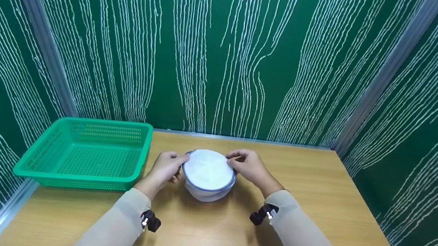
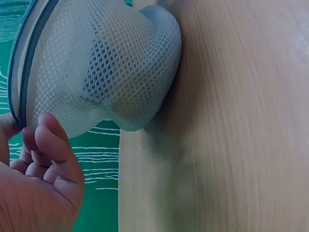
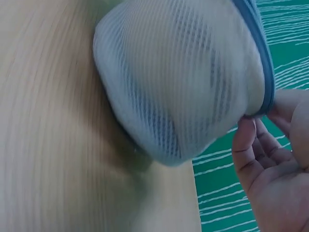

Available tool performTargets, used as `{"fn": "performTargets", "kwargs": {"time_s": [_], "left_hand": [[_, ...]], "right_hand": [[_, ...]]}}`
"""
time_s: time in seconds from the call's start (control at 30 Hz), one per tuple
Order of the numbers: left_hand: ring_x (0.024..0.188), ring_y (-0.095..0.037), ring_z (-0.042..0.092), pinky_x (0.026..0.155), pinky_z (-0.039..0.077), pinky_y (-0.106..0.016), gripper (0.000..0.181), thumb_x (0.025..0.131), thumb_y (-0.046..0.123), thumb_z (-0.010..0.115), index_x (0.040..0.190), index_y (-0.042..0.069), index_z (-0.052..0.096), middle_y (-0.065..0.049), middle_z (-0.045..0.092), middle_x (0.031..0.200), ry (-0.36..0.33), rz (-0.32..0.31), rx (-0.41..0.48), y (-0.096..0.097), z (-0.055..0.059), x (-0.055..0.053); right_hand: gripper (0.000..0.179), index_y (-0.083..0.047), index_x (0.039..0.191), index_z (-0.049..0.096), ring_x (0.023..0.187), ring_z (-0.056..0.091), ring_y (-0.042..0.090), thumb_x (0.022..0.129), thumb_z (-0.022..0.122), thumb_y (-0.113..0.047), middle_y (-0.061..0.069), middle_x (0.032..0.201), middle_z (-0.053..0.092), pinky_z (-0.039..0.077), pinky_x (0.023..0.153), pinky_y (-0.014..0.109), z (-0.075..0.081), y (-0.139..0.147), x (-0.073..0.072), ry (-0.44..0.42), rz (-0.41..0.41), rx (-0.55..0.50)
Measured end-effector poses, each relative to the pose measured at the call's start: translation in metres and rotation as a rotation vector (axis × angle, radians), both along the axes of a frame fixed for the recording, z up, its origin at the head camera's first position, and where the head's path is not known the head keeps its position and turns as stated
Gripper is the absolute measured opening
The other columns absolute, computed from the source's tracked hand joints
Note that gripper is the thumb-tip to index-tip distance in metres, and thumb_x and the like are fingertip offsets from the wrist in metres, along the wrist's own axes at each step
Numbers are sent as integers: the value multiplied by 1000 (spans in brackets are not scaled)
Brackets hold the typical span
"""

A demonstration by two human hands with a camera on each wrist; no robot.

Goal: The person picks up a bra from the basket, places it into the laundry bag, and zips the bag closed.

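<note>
A round white mesh laundry bag (image 1: 208, 171) with blue edging is held over the table, its flat round top facing up. On its left side my left hand (image 1: 165, 167) pinches the edging between thumb and fingers. Opposite, my right hand (image 1: 251, 168) pinches the same rim. The left wrist view shows the bag's honeycomb mesh side (image 2: 111, 63) bulging below the rim, with its lower end close to the wood. In the right wrist view the mesh (image 3: 178, 82) looks slightly creased. Whether the bottom touches the table I cannot tell.
A green perforated plastic basket (image 1: 140, 171) stands at the left of the wooden table (image 1: 206, 237), near my left forearm. Green panels (image 1: 211, 114) with white wavy lines rise behind the table and on both sides, joined by grey metal posts (image 1: 370, 95).
</note>
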State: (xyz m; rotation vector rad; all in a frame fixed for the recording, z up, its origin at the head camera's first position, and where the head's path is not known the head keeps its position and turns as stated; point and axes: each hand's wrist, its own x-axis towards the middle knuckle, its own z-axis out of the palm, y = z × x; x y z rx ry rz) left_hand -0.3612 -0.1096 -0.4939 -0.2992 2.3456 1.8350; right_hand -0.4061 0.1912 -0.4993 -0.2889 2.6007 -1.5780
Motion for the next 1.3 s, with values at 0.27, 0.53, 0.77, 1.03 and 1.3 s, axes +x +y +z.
{"fn": "performTargets", "kwargs": {"time_s": [0.27,0.53,0.77,1.03,1.3], "left_hand": [[94,-23,62,78,56,-33,18,102,26,76,109,9,72,-8,66,103,173,49,-179,14,17,-9],[132,-30,66,118,58,-49,33,115,28,58,137,9,74,-12,71,139,195,-43,-312,36,34,-24],[122,-26,68,111,59,-47,43,121,36,49,131,6,79,-13,75,131,149,-178,-357,38,29,-33],[102,-21,68,85,62,-38,39,120,40,55,116,10,80,-9,73,113,113,-176,-321,36,20,-38],[106,-21,70,90,64,-39,37,119,37,57,124,8,81,-9,75,119,105,-168,-314,37,18,-40]], "right_hand": [[19,-9,120,85,106,74,22,103,77,-5,12,122,83,64,87,30,7,-8,-8,68,-25,14],[19,-13,119,86,118,76,27,104,78,-5,9,126,83,64,102,38,13,-11,-12,87,10,46],[18,-13,118,85,117,76,26,104,79,-4,8,125,83,65,100,36,13,-13,-14,84,34,34],[16,-12,117,85,117,75,24,107,75,-6,9,124,83,65,99,31,14,-17,-17,61,29,-6],[26,-3,129,79,118,74,24,118,56,-9,14,129,81,60,85,27,25,-29,-28,-55,29,-58]]}}
